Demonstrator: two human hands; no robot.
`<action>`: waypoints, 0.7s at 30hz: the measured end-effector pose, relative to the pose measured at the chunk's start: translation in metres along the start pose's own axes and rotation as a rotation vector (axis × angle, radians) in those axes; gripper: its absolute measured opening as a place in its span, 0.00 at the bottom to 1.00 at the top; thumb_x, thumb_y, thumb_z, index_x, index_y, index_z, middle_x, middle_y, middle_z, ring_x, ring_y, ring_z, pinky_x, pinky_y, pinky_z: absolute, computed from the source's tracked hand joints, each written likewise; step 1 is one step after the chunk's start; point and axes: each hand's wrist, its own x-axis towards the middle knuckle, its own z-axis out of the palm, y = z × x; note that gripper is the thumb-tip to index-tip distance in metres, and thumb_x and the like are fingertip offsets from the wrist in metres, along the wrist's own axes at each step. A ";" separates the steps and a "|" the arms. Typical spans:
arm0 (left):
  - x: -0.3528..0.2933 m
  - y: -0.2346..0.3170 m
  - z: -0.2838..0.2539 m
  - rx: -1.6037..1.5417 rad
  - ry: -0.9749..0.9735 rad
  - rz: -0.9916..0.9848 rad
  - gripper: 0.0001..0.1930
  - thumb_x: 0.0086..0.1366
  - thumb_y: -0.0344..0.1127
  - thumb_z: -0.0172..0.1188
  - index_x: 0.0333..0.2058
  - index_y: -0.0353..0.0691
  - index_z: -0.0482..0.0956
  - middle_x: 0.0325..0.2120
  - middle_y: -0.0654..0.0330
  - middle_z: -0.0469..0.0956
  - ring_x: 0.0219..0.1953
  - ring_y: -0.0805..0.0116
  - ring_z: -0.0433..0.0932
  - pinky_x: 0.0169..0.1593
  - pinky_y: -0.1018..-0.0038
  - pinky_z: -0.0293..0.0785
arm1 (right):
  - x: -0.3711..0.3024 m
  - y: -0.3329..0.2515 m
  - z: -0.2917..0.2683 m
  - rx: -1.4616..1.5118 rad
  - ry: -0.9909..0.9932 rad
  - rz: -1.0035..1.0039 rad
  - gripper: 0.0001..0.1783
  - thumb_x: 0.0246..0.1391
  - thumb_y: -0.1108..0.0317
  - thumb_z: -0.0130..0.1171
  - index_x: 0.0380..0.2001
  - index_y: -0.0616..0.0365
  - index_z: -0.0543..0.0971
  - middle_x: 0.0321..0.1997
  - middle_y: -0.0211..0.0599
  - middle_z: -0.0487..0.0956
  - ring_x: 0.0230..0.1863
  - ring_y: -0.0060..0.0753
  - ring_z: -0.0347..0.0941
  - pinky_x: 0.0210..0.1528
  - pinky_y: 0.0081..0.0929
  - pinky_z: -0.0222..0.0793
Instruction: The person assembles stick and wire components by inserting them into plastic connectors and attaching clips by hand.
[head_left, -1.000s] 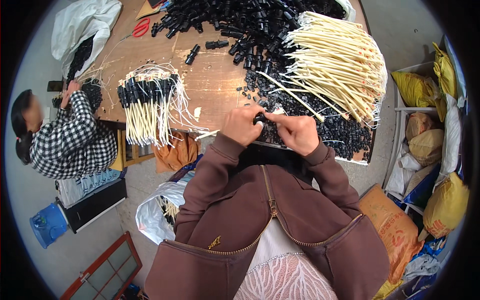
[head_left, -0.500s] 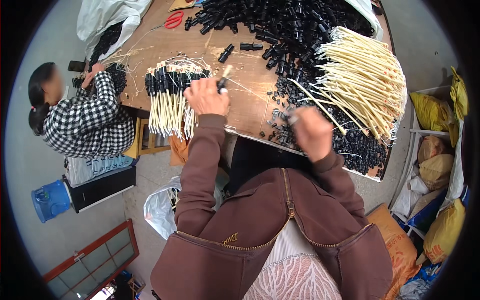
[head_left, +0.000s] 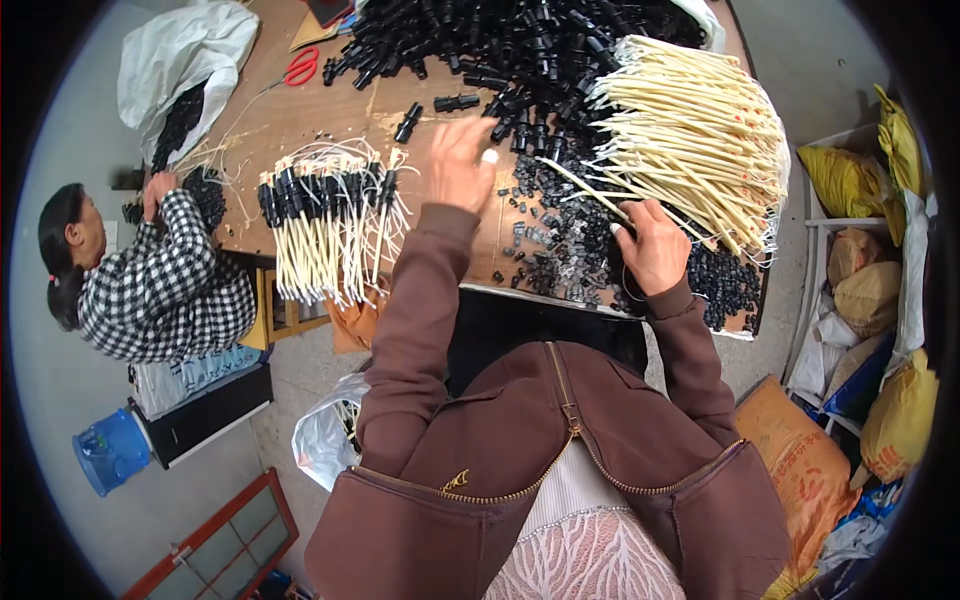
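Observation:
My left hand (head_left: pixel 458 168), slightly blurred, is over the table with fingers curved and thumb apart, holding nothing I can see. Just beyond it lie two loose black ribbed tubular fittings, one (head_left: pixel 408 122) tilted and one (head_left: pixel 457 103) lying crosswise. At the right, my right hand (head_left: pixel 655 245) has its bent fingers and thumb around a thin cream tube (head_left: pixel 578 182), whose far end sticks out over small black pieces (head_left: pixel 560 240). A big heap of cream tubes (head_left: pixel 690 140) rises beside that hand. Left of my left arm stands a row of cream tubes capped with black fittings (head_left: pixel 320 220).
A large pile of black fittings (head_left: pixel 470 40) covers the far table. Red-handled scissors (head_left: pixel 300 67) and a white sack (head_left: pixel 185 60) lie far left. A person in a checked jacket (head_left: pixel 170 280) works at the left. Orange (head_left: pixel 795 470) and yellow sacks (head_left: pixel 845 180) stand at the right.
My left hand has let go of a capped tube, now at the row's right end, and moved right and away. My right hand has moved from the small pieces to the cream tube.

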 end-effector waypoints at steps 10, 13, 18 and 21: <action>-0.013 -0.022 0.033 -0.079 -0.062 -0.106 0.17 0.48 0.20 0.56 0.38 0.41 0.79 0.50 0.51 0.73 0.52 0.52 0.73 0.56 0.65 0.70 | 0.005 0.015 -0.003 -0.004 0.007 -0.073 0.07 0.47 0.73 0.58 0.32 0.53 0.75 0.28 0.36 0.75 0.31 0.44 0.74 0.34 0.35 0.66; -0.028 -0.011 0.017 -0.115 0.011 -0.190 0.16 0.48 0.20 0.58 0.37 0.40 0.79 0.45 0.53 0.76 0.47 0.57 0.76 0.50 0.69 0.73 | -0.001 0.011 0.007 0.162 -0.041 -0.020 0.07 0.52 0.72 0.58 0.36 0.56 0.75 0.29 0.40 0.78 0.27 0.45 0.74 0.30 0.34 0.68; -0.042 -0.002 0.004 -0.209 0.097 -0.188 0.12 0.49 0.26 0.66 0.35 0.40 0.80 0.29 0.58 0.79 0.30 0.67 0.79 0.36 0.74 0.75 | -0.004 -0.003 0.010 0.309 -0.073 0.038 0.05 0.52 0.69 0.57 0.34 0.54 0.78 0.25 0.43 0.78 0.26 0.48 0.75 0.28 0.37 0.69; -0.043 0.010 -0.008 -0.169 0.007 -0.199 0.12 0.49 0.29 0.67 0.35 0.41 0.79 0.29 0.58 0.79 0.31 0.69 0.79 0.35 0.74 0.74 | -0.004 -0.005 0.006 0.372 -0.209 0.174 0.06 0.52 0.68 0.58 0.33 0.55 0.79 0.24 0.43 0.77 0.24 0.45 0.75 0.27 0.34 0.68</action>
